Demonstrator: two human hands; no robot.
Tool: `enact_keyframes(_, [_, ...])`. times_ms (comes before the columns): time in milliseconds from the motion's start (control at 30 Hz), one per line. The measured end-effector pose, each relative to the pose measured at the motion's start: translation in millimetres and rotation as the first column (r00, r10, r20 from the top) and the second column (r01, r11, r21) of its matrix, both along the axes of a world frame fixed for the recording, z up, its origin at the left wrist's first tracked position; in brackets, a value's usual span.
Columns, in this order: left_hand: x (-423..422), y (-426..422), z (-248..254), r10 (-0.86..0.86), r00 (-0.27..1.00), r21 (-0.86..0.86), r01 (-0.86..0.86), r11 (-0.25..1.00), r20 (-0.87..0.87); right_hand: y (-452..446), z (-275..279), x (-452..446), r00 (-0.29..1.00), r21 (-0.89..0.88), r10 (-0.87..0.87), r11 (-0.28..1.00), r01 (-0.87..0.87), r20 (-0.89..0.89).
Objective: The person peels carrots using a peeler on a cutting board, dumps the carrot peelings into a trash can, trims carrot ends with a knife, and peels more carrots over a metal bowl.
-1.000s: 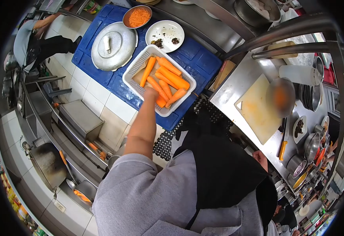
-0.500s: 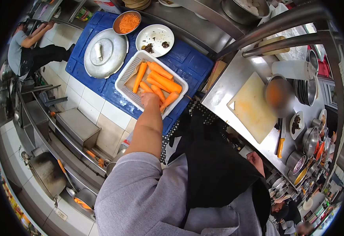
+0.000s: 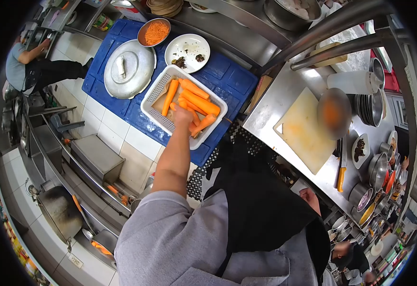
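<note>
A white perforated plastic basket (image 3: 150,110) holds several peeled carrots (image 3: 200,101) and stands on a blue lid-like surface (image 3: 208,155). My left hand (image 3: 182,117) reaches into it, with the fingers closed round a carrot (image 3: 172,106) whose end shows past them. The fingertips are partly hidden. My right hand (image 3: 308,196) hangs low by the front of the steel counter, beside my black apron. Its fingers are curled in and no object shows in them.
Behind the basket are a round metal lid (image 3: 137,76), a bowl of shredded carrot (image 3: 156,33) and a white plate with dark scraps (image 3: 189,43). The steel counter holds a cutting board (image 3: 301,138) and an orange-handled knife (image 3: 341,178). A person (image 3: 17,66) works at far left.
My left hand has shifted slightly up within the basket, and the carrot in it has turned. My right hand stays by the counter. The person at far left has moved slightly.
</note>
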State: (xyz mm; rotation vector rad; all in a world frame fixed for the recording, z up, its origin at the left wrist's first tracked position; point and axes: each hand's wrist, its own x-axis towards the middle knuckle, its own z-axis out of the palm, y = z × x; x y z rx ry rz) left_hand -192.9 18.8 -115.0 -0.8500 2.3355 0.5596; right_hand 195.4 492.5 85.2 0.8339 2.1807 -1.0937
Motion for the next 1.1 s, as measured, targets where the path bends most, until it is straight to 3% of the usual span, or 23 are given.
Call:
enact_keyframes(67, [-19, -31, -6, -0.144, 0.987, -0.062, 0.140, 0.988, -0.068, -1, 4, -1, 0.999, 0.018, -0.026, 1.000, 0.025, 0.034])
enact_keyframes(133, [-33, -54, 3, -0.213, 0.942, -0.119, 0.188, 0.975, -0.260, -2, 7, 2, 0.999, 0.036, -0.012, 0.999, 0.011, 0.047])
enact_keyframes(200, [-48, -70, 22, -0.181, 0.953, -0.158, 0.146, 0.977, -0.241, 12, -17, 27, 0.999, -0.009, -0.017, 1.000, 0.017, 0.029])
enact_keyframes(300, [-60, -67, 34, -0.280, 0.808, -0.361, 0.090, 0.928, -0.518, 18, -30, 33, 0.999, -0.016, 0.020, 1.000, -0.020, 0.039])
enact_keyframes(400, [-62, -48, 6, -0.062, 0.902, -0.017, 0.061, 0.998, -0.427, 16, -30, 33, 0.998, -0.031, 0.006, 1.000, -0.004, 0.069])
enact_keyframes(467, [-48, -19, -8, 0.240, 0.970, 0.402, -0.230, 0.886, 0.025, 14, -33, 35, 0.997, -0.052, -0.020, 0.998, 0.024, 0.076])
enact_keyframes(533, [-29, 16, -23, 0.269, 0.950, 0.432, -0.313, 0.846, 0.161, 15, -40, 35, 0.997, -0.065, -0.046, 0.997, 0.051, 0.066])
enact_keyframes(600, [-13, 44, -70, 0.353, 0.936, 0.466, -0.319, 0.826, 0.014, 16, -47, 39, 0.997, -0.101, -0.061, 0.993, 0.065, 0.042])
enact_keyframes(700, [-7, 80, 1, 0.384, 0.923, 0.219, -0.381, 0.898, 0.026, 18, -46, 44, 0.995, -0.096, -0.074, 0.992, 0.080, 0.059])
enact_keyframes(800, [-14, 70, -34, 0.408, 0.907, 0.289, -0.420, 0.860, 0.104, 16, -49, 43, 0.992, -0.079, -0.092, 0.992, 0.098, 0.081])
enact_keyframes(867, [-12, 65, -51, 0.440, 0.896, 0.281, -0.437, 0.854, 0.058, 14, -50, 44, 0.992, -0.075, -0.083, 0.993, 0.090, 0.094])
enact_keyframes(1000, [-5, 63, -49, 0.466, 0.882, 0.272, -0.434, 0.859, -0.066, 7, -40, 40, 0.997, -0.076, -0.042, 0.996, 0.047, 0.070])
enact_keyframes(1100, [-7, 59, -35, 0.516, 0.857, 0.347, -0.487, 0.802, 0.010, 3, -35, 37, 0.998, -0.054, -0.019, 0.998, 0.023, 0.064])
